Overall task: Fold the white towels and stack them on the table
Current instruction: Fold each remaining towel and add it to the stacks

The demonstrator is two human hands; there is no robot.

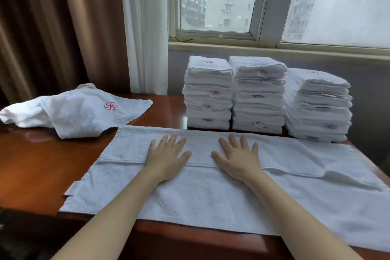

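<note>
A long white towel (202,198) lies spread across the front of the wooden table (42,164), its far part folded over toward me with the folded edge running across the middle. My left hand (166,157) and my right hand (238,157) press flat on the folded part, fingers straight and spread, side by side. Three stacks of folded white towels stand behind: the left stack (207,93), the middle stack (258,95) and the lower right stack (318,105). A loose white towel (73,112) with a red emblem lies crumpled at the left.
A window with a sill (274,48) is behind the stacks. Brown and white curtains (84,27) hang at the left. The spread towel overhangs the table's front edge at the right.
</note>
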